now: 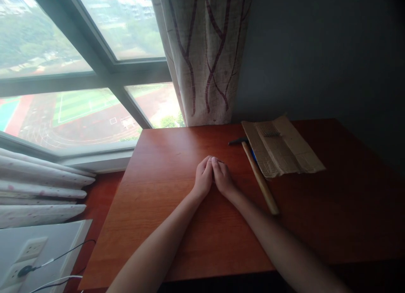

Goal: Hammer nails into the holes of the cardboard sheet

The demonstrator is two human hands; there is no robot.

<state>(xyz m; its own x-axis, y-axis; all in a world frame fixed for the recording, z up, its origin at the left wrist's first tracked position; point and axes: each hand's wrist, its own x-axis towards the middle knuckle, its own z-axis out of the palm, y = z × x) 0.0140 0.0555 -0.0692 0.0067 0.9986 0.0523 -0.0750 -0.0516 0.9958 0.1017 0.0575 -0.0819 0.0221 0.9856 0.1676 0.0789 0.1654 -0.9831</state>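
Observation:
My left hand (204, 174) and my right hand (222, 175) meet over the middle of the wooden table (152, 208), thumbs side by side and fingers curled inward. Both are closed; whatever lies between them, if anything, is hidden. To the right of my right hand lies a hammer (261, 181), its wooden handle pointing toward me and its dark head at the far end. Beside the hammer is a creased sheet of brown cardboard (284, 151), with a small grey textured piece (268, 129) on top. A bit of something blue (253, 154) peeks out between handle and cardboard.
Large windows (85, 82) and a patterned curtain (205, 56) stand behind the table, with a dark wall (300, 61) at right. At lower left, a wall socket (31, 248) holds a black plug (25, 271) with cables beside the table's left edge.

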